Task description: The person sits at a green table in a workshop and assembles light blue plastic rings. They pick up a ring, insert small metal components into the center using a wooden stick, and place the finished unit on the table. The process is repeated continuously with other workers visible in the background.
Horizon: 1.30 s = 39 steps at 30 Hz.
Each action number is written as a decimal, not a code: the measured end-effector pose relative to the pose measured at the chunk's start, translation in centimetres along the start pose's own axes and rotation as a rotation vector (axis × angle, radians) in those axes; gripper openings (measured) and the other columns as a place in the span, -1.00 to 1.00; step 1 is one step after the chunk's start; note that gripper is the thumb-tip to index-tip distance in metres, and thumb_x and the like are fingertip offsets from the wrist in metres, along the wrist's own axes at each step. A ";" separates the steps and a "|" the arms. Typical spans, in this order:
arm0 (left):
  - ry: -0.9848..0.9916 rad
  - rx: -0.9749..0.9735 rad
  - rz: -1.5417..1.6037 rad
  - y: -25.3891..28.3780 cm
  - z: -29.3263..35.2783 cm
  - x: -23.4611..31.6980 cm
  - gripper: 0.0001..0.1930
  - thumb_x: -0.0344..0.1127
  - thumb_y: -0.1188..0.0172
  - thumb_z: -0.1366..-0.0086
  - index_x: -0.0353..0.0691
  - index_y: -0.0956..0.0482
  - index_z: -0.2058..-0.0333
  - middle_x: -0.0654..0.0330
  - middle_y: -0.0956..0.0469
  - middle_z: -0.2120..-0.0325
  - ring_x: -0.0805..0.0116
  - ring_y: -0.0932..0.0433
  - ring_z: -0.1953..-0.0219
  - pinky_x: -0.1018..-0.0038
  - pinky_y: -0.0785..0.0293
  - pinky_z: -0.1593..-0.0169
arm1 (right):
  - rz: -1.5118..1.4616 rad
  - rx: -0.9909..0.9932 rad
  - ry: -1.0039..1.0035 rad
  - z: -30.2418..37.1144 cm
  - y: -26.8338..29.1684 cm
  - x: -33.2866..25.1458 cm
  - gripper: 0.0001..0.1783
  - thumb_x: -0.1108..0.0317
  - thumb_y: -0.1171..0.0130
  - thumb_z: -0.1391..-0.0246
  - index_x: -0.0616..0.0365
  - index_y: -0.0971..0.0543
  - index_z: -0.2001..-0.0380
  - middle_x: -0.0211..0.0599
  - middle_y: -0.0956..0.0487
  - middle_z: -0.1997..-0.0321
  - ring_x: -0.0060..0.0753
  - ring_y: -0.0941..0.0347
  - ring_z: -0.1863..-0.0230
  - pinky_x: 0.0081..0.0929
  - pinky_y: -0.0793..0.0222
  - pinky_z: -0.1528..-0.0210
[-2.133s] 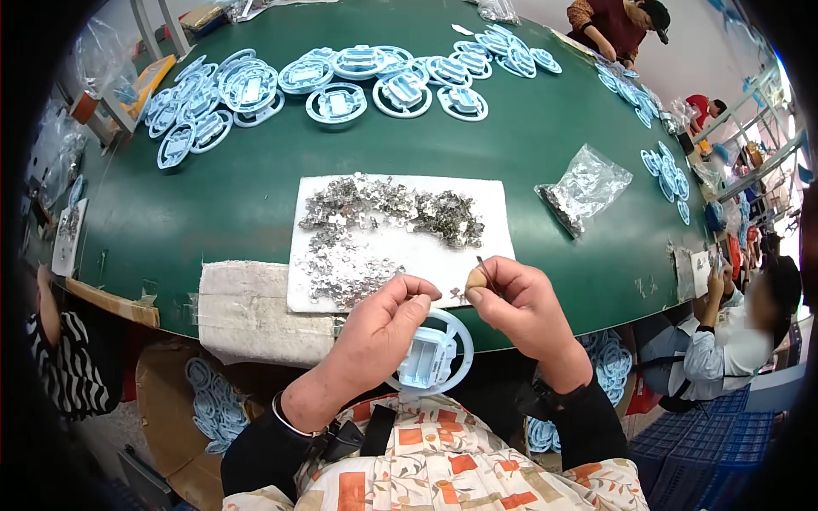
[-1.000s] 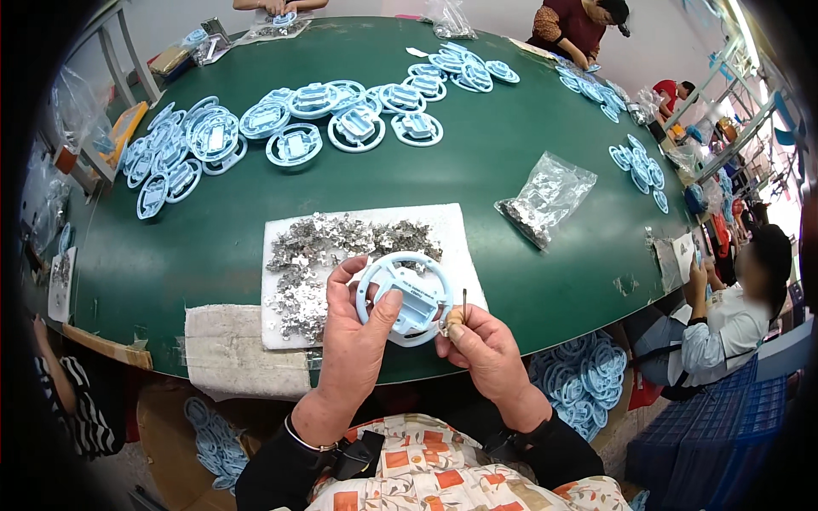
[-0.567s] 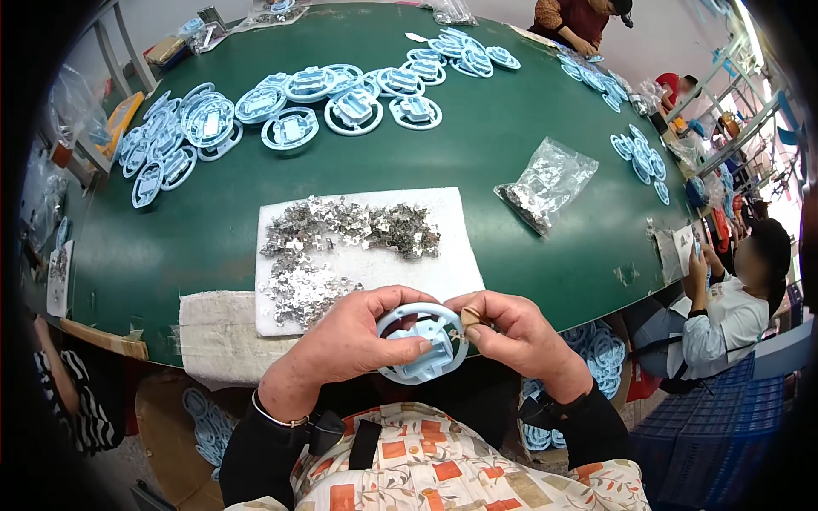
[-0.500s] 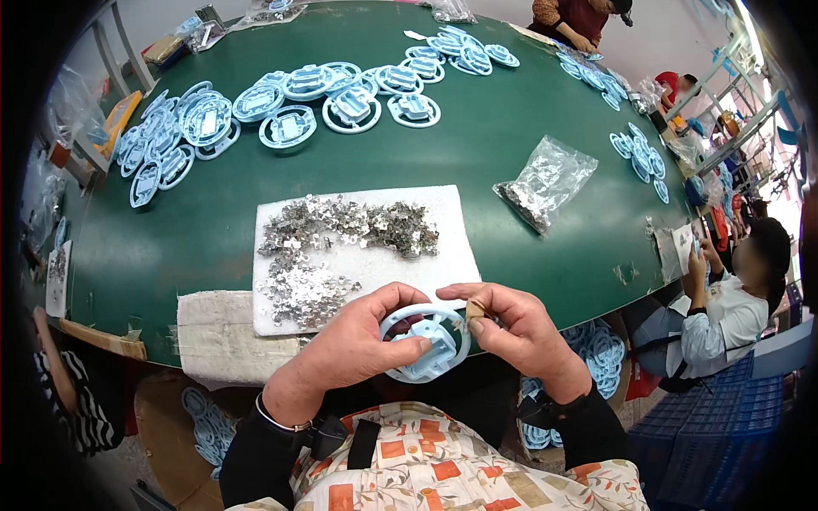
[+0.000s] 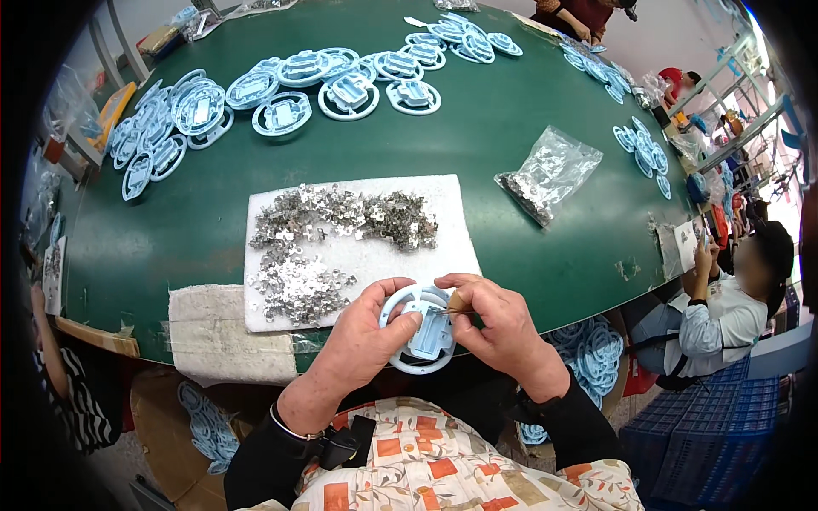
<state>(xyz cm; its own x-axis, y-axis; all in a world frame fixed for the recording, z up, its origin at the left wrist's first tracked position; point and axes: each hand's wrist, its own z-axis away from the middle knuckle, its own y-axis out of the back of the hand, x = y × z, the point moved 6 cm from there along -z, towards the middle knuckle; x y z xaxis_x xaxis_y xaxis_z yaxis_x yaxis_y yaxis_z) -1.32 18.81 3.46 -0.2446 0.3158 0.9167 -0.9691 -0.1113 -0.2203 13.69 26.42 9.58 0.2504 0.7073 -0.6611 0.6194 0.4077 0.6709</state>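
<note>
steadily, left hand (image 5: 362,336) grips pale-blue, wheel-shaped plastic piece (image 5: 429,344); right hand (image 5: 503,328) fingertips pinch thin, dark tool (image 5: 443,311) over it. best: brace piece firmly, guide tool lightly.

Text: none legible | labels: none | numbers: none | signs: none

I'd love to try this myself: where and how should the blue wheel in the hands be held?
Probably take the blue wheel by the left of its rim, coming from the left with the thumb over the face, as the left hand does. The rim is a slim ring with open gaps inside, so it should pinch easily, and the right hand occupies the opposite side.
</note>
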 end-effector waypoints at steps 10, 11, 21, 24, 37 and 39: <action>0.006 0.023 -0.128 -0.2 -0.2 -0.2 -0.54 -0.37 -0.22 -0.36 -0.39 -0.37 -0.18 0.19 -0.57 0.12 0.55 -0.52 0.12 0.59 -0.50 0.04 | 0.103 -0.069 -0.073 -0.2 -0.3 0.0 -0.83 0.55 -0.26 -0.02 0.16 -0.50 0.30 -0.21 -0.63 0.14 -0.17 -0.61 0.32 -0.37 -0.51 0.31; 0.005 0.028 -0.136 -0.1 -0.2 -0.2 -0.53 -0.37 -0.22 -0.36 -0.39 -0.37 -0.18 0.19 -0.57 0.12 0.55 -0.52 0.12 0.59 -0.51 0.04 | 0.067 -0.055 -0.093 -0.1 -0.1 0.0 -0.81 0.55 -0.26 -0.02 0.15 -0.52 0.27 -0.22 -0.62 0.15 -0.17 -0.61 0.32 -0.37 -0.52 0.30; 0.009 0.030 -0.205 0.0 -0.4 0.2 -0.54 -0.33 -0.20 -0.38 -0.41 -0.37 -0.17 0.14 -0.57 0.11 0.51 -0.54 0.13 0.55 -0.52 0.05 | 0.168 0.022 -0.036 2.2 0.0 -0.5 -0.63 0.54 -0.32 0.00 0.04 -0.67 0.07 -0.33 -0.52 0.50 -0.29 -0.52 0.55 -0.37 -0.44 0.51; 0.002 0.036 -0.188 0.1 -0.4 0.0 -0.54 -0.33 -0.19 -0.38 -0.41 -0.37 -0.17 0.13 -0.58 0.11 0.50 -0.55 0.13 0.54 -0.53 0.05 | 0.221 -0.009 -0.012 2.2 -0.7 -0.5 -0.60 0.53 -0.32 0.01 0.04 -0.66 0.04 -0.34 -0.50 0.52 -0.30 -0.50 0.55 -0.36 -0.43 0.51; 0.021 0.041 -0.113 -0.1 -0.3 0.3 -0.52 -0.27 -0.19 -0.35 -0.47 -0.40 -0.13 0.01 -0.61 0.14 0.41 -0.59 0.14 0.45 -0.54 0.04 | 0.141 -0.079 -0.052 2.2 -0.9 -0.4 -0.55 0.46 -0.29 -0.07 0.13 -0.59 -0.08 -0.27 -0.62 0.39 -0.23 -0.58 0.46 -0.35 -0.48 0.44; 0.001 0.041 -0.143 0.1 -0.4 0.1 -0.52 -0.26 -0.19 -0.35 -0.47 -0.40 -0.14 0.02 -0.61 0.14 0.41 -0.59 0.14 0.46 -0.54 0.04 | 0.220 -0.173 -0.064 2.0 -0.9 -1.1 -0.56 0.45 -0.29 -0.08 0.12 -0.59 -0.08 -0.26 -0.63 0.37 -0.24 -0.59 0.45 -0.36 -0.48 0.44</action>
<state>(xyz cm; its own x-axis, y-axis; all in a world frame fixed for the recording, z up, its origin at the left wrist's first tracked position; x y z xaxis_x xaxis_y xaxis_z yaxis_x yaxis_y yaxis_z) -1.43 19.24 3.44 -0.1044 0.3325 0.9373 -0.9919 -0.1039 -0.0736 14.32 24.13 8.99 0.4146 0.7537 -0.5099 0.4102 0.3454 0.8441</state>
